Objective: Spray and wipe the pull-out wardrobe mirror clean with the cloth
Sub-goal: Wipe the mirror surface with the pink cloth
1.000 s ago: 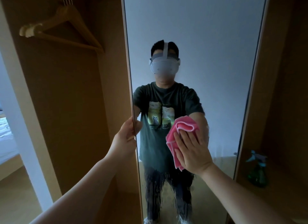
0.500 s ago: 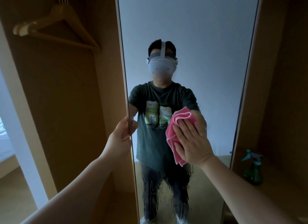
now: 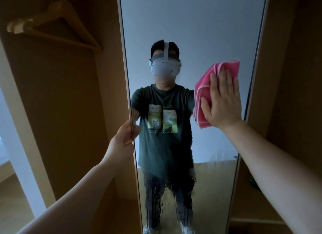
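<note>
The tall pull-out mirror [image 3: 191, 24] stands upright in front of me and reflects a person in a dark T-shirt. My left hand [image 3: 124, 140] grips the mirror's left edge at mid height. My right hand [image 3: 222, 101] lies flat on a folded pink cloth [image 3: 203, 94] and presses it against the glass near the right edge, at the height of the reflected shoulder. Wet streaks and drips [image 3: 167, 195] cover the lower part of the glass. The spray bottle is mostly hidden behind my right forearm; only a green sliver [image 3: 253, 184] shows.
Wooden wardrobe panels [image 3: 61, 111] flank the mirror on both sides. Wooden hangers [image 3: 57, 24] hang on a rail at the upper left. A shelf [image 3: 252, 219] sits low in the right compartment. A white door frame [image 3: 20, 155] runs down the far left.
My right hand has swept the pink cloth up and to the right, from the middle of the glass to near its right edge. My left hand keeps its grip on the left edge.
</note>
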{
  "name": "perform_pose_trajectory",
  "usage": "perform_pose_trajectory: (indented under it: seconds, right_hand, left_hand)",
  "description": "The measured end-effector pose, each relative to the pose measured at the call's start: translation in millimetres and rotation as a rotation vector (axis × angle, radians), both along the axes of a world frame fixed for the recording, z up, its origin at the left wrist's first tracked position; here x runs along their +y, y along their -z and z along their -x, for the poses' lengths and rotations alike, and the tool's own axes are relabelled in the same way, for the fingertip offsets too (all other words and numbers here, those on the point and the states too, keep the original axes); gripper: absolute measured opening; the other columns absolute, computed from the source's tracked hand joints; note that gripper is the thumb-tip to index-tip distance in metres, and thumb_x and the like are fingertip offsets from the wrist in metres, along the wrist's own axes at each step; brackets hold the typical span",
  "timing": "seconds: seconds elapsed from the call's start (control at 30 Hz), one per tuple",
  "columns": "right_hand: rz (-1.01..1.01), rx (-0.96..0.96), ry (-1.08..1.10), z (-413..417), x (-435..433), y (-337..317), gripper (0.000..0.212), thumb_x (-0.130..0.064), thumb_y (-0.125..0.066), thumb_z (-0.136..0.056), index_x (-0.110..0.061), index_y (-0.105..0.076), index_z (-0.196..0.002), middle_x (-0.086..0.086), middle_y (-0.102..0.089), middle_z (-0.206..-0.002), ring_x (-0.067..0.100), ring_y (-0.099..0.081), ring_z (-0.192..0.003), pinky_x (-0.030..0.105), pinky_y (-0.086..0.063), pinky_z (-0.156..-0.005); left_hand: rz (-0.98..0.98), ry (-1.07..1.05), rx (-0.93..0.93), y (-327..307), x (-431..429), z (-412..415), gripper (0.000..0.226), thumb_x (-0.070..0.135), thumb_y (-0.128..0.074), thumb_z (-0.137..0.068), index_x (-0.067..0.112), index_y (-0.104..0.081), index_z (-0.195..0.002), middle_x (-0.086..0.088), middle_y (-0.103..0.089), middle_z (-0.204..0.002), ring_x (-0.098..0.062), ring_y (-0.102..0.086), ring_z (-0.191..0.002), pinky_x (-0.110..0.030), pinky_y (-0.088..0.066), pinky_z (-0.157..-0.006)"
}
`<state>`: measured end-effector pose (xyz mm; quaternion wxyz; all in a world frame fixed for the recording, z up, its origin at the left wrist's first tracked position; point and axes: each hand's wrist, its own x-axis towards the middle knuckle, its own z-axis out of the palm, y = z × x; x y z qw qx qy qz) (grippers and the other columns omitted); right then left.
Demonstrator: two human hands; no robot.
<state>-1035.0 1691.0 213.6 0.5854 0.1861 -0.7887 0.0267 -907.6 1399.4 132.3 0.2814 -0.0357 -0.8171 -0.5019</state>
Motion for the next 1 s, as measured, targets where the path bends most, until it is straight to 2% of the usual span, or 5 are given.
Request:
perform_pose_trajectory:
  seconds: [0.1,0.37,0.63,0.73,1.0]
  right_hand:
    - [0.016,0.014,-0.012,-0.7,-1.6,5.6,0.069,-0.044,-0.028,-0.097,-0.004,-0.014,-0.152,0.024,-0.014,-0.157,0.039,-0.011,-0.146,0.048,-0.004,-0.120]
    - [0.070,-0.008,-0.023,1.2,3.3,38.3,0.067,-0.043,-0.026,-0.098,-0.001,-0.020,-0.150,0.029,-0.021,-0.153,0.044,-0.018,-0.143,0.050,-0.007,-0.120]
    - [0.099,-0.123,-0.018,-3.6,20.7,140.4,0.068,-0.046,-0.019,-0.100,-0.002,-0.009,-0.152,0.028,-0.015,-0.154,0.039,-0.009,-0.145,0.048,-0.005,-0.121]
    - [0.097,-0.185,-0.006,-6.2,25.5,168.1,0.069,-0.048,-0.017,-0.100,-0.006,-0.001,-0.153,0.025,-0.008,-0.156,0.037,-0.004,-0.146,0.048,-0.003,-0.121]
    - [0.106,-0.219,-0.009,-6.6,26.8,159.8,0.070,-0.048,-0.016,-0.099,0.001,-0.013,-0.150,0.029,-0.013,-0.154,0.042,-0.012,-0.144,0.050,-0.006,-0.120]
  left_hand:
    - [-0.011,-0.014,-0.009,0.1,0.5,-0.4,0.058,-0.013,-0.045,-0.087,0.026,-0.051,-0.129,0.010,-0.066,-0.114,0.001,-0.060,-0.110,-0.023,-0.045,-0.097]
    - [-0.010,-0.008,-0.016,1.4,-0.5,-4.2,0.064,-0.017,-0.044,-0.084,0.026,-0.049,-0.130,0.007,-0.066,-0.117,-0.002,-0.060,-0.114,-0.030,-0.045,-0.101]
    - [-0.003,-0.044,-0.013,0.1,3.6,-4.8,0.060,-0.010,-0.050,-0.088,0.032,-0.049,-0.132,0.013,-0.066,-0.113,0.004,-0.060,-0.109,-0.025,-0.044,-0.098]
    - [0.006,-0.052,-0.002,-0.9,5.9,-5.9,0.055,-0.007,-0.052,-0.089,0.030,-0.051,-0.130,0.014,-0.066,-0.112,0.004,-0.060,-0.108,-0.029,-0.044,-0.102]
    - [0.004,-0.074,-0.003,0.1,7.2,-5.0,0.054,-0.007,-0.051,-0.089,0.027,-0.051,-0.130,0.010,-0.067,-0.113,0.000,-0.061,-0.109,-0.039,-0.044,-0.105]
